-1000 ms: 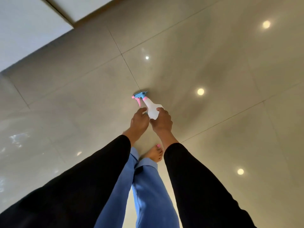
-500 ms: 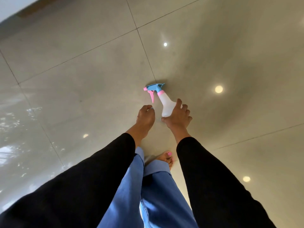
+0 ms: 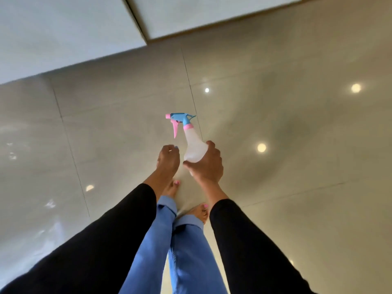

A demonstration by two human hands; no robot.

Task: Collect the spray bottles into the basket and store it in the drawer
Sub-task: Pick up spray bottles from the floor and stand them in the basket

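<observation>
A white spray bottle (image 3: pixel 194 149) with a blue head and pink trigger is held upright above the floor, nozzle pointing left. My right hand (image 3: pixel 206 166) grips its lower body, thumb and fingers wrapped around it. My left hand (image 3: pixel 168 161) hovers just left of the bottle, fingers loosely curled, not touching it. No basket or drawer is in sight.
Glossy beige floor tiles (image 3: pixel 297 145) stretch all around, with ceiling lights reflected in them. White cabinet fronts (image 3: pixel 63 35) run along the top of the view. My bare feet (image 3: pixel 199 213) and blue trouser legs stand directly below my hands.
The bottle has come up off the floor in my right hand. My left hand has let go and moved slightly left. The view has tilted up toward the cabinets.
</observation>
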